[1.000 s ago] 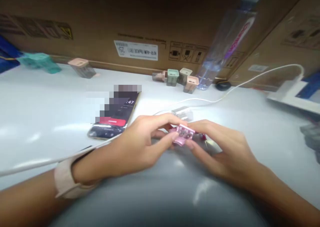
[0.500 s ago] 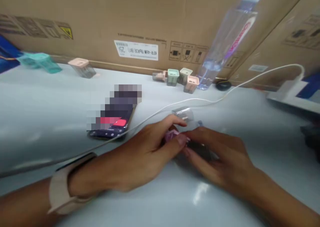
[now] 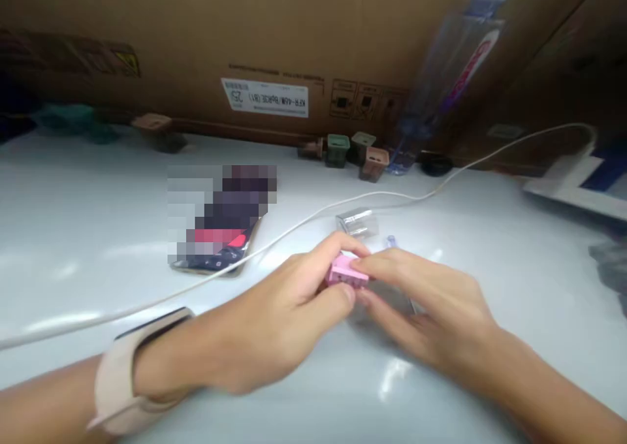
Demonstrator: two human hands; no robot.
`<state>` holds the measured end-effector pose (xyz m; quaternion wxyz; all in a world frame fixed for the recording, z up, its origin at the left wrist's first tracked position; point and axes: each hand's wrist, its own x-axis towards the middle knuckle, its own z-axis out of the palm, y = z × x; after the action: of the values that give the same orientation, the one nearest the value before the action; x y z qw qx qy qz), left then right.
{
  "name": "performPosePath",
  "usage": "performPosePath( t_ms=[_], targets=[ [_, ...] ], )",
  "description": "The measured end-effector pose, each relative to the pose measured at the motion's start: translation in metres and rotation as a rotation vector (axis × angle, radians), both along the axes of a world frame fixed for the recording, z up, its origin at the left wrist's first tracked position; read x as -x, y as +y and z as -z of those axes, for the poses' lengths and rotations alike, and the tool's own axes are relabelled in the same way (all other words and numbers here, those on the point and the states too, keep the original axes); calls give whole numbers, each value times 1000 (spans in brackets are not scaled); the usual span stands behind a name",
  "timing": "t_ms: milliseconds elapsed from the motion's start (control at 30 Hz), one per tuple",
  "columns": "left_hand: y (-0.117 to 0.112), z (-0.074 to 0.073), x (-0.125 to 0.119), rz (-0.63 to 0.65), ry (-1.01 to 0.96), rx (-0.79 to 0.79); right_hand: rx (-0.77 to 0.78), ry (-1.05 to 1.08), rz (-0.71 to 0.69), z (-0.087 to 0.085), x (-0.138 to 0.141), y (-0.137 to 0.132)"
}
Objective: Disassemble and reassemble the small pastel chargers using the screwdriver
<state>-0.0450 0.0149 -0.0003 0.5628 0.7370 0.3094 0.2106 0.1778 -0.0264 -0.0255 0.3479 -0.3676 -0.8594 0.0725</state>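
A small pink block [image 3: 347, 273], which looks like the head of a pencil sharpener, sits between both hands over the table. My left hand [image 3: 274, 320] grips it from the left between thumb and index finger. From the right, the thumb and index finger of my right hand [image 3: 435, 297] pinch its near edge. Fingers cover part of the block. Just beyond the hands lies a clear plastic case [image 3: 357, 223]. A small bluish transparent piece [image 3: 390, 241] rests beside my right index finger. Something see-through under my right hand is mostly hidden.
A phone [image 3: 230, 228] lies left of the hands. A white cable [image 3: 313, 215] crosses the table. Along the cardboard box [image 3: 171, 32] stand several small sharpeners [image 3: 337, 150], teal pieces [image 3: 73, 121] and a clear bottle [image 3: 441, 85]. A black round object [image 3: 437, 164] lies near the bottle.
The pink block has turned and shows more of its face. My left thumb has shifted slightly down and left. The background looks darker; other objects stay put.
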Motion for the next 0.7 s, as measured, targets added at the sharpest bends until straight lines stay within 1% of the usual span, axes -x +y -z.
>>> performPosePath(
  t_ms=[200,300,400,500,600,667,700],
  targets=[
    [0,0,-2,-8,-15,-16,-6,11,7,4,-2,2],
    [-1,-2,-4,-22,-1,-21,1,-5,1,3,-2,2],
    [-2,-1,-4,-7,-5,-63,5,7,6,0,-1,2],
    [-3,3,-1,-34,18,-216,56,69,29,-1,-1,3],
    [-3,11,1,-140,25,-458,98,112,49,-2,-1,4],
    [0,15,2,-164,-18,-627,92,130,78,-3,-1,4],
    [1,17,2,-155,-42,-686,94,133,94,-4,0,5]
  ],
)
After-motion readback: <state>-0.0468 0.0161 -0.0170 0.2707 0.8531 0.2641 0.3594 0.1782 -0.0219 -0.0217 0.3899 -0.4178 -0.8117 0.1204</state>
